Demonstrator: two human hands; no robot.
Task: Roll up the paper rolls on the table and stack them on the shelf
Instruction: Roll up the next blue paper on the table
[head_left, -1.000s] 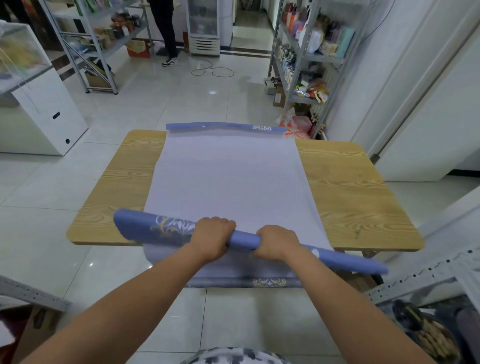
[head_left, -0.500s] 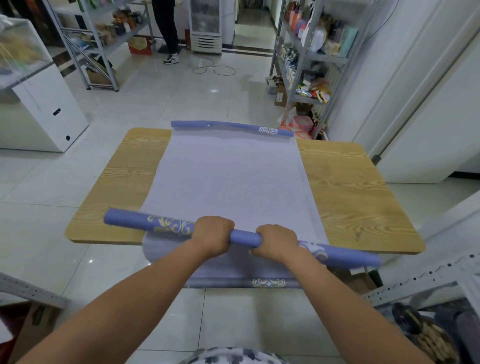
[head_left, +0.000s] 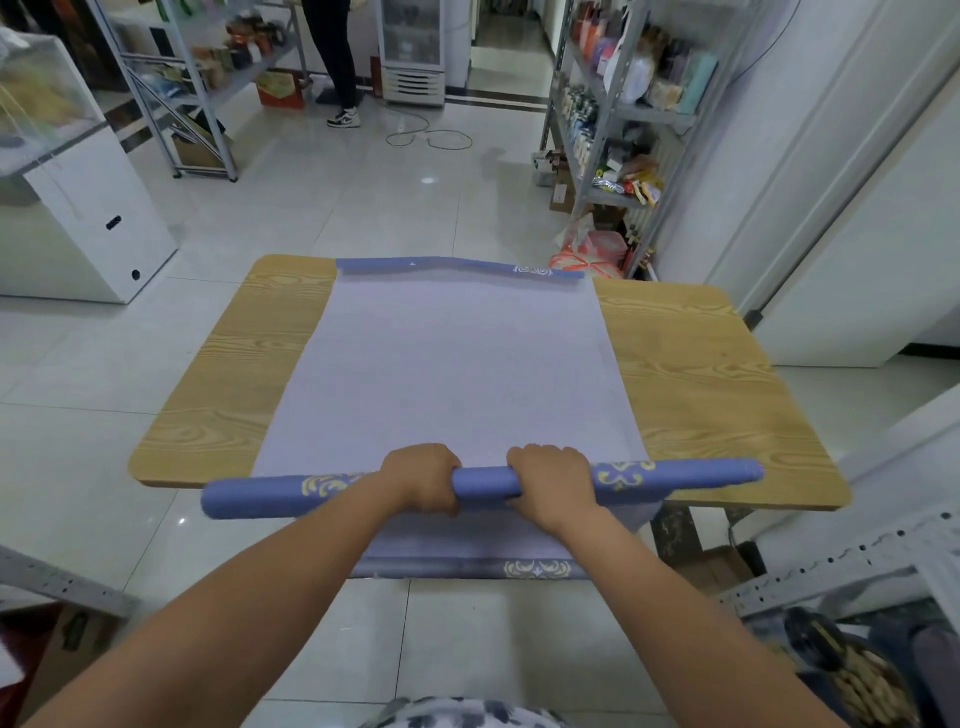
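1. Grip. The left hand (head_left: 423, 480) and the right hand (head_left: 550, 486) both curl over the top of the roll (head_left: 480, 480). They sit close together near its middle, with a short bare length of roll between them. The fingertips point to 12 o'clock.

2. Position. The roll lies along the table's (head_left: 701, 389) 6 o'clock edge. Its long axis runs from 9 to 3 o'clock, and the 9 o'clock end sits slightly nearer the person. That end overhangs past the table corner.

3. Governing relation. The unrolled sheet (head_left: 452, 374) extends flat from the grip toward 12 o'clock and ends in a curled blue edge (head_left: 457, 266) at the far side. Judged from this, the coming move is a forward roll toward 12 o'clock, square to the axis. Both hands are equally near, so neither leads.

4. More paper (head_left: 467, 551) hangs below the 6 o'clock edge. It is not possible to tell whether it belongs to the same sheet.

5. Markings. Gold ornament (head_left: 621, 474) shows on the roll, and white ornament (head_left: 532, 270) shows on the far curl. No brand, label or writing is readable.
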